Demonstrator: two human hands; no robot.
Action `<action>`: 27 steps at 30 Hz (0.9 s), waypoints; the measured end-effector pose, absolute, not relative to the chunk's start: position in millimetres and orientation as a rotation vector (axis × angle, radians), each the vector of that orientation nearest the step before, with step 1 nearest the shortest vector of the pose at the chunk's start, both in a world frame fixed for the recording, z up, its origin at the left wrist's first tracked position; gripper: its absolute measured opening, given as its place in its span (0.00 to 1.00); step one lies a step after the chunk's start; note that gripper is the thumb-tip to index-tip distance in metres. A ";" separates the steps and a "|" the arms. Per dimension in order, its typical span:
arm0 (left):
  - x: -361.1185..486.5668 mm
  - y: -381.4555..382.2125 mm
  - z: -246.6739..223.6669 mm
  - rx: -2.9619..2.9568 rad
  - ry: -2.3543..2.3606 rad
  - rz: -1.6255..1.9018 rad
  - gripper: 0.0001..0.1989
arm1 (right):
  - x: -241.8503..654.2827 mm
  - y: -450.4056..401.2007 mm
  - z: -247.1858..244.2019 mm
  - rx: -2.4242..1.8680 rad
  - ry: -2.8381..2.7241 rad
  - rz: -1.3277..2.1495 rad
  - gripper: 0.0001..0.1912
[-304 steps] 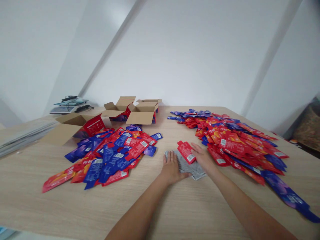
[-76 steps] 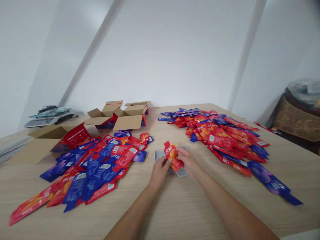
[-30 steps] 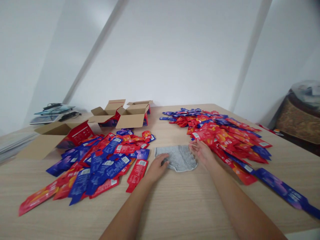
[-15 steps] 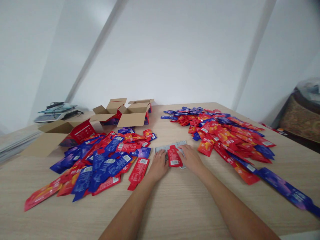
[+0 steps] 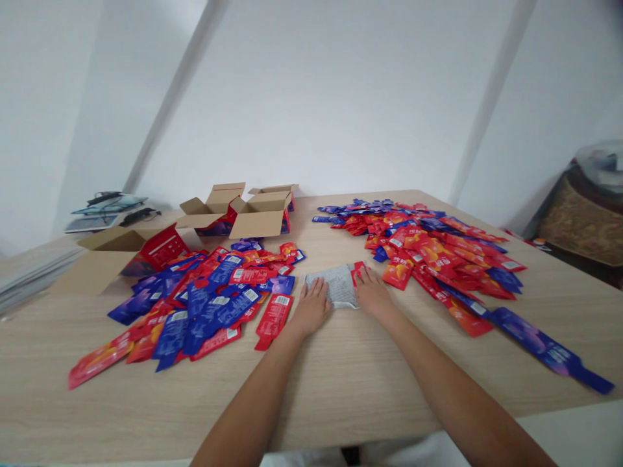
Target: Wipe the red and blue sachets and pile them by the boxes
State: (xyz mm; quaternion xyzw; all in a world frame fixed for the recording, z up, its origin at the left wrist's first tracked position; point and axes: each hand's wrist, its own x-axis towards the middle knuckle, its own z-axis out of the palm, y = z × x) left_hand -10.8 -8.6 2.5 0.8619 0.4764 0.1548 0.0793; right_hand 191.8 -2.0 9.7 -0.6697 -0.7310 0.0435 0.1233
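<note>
A grey, crinkled flat sheet or pouch [image 5: 342, 287] lies on the table between my two hands. My left hand [image 5: 314, 303] rests on its left edge, palm down with the fingers stretched out. At the sheet's right edge, the fingers of my right hand [image 5: 372, 292] lie flat over a red sachet [image 5: 359, 266]. Most of that sachet is hidden by the hand; only its upper end shows. Just left of my left hand, a single red sachet [image 5: 273, 319] with a white barcode label lies on the wood.
Heaps of red and blue sachets lie on the left [image 5: 204, 305] and on the right [image 5: 433, 246]. Open cardboard boxes [image 5: 260, 224] stand at the back left, another box [image 5: 97, 266] nearer. A long blue sachet [image 5: 540, 344] lies near the right edge.
The red sachet was between my hands on the grey sheet, and is now mostly under my right hand at the right. More of the grey sheet shows. The view has shifted slightly.
</note>
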 end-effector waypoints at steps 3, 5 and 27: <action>-12.1 -9.1 2.5 2.584 1.406 0.482 0.25 | 191.4 -6.4 10.0 -1.919 -2.121 0.132 0.33; -13.2 -9.5 2.3 2.593 1.383 0.475 0.25 | 190.8 -7.4 9.7 -1.909 -2.119 0.154 0.34; -10.4 -14.1 6.7 2.633 1.236 0.444 0.24 | 140.8 -16.6 18.6 -0.838 -0.980 1.360 0.35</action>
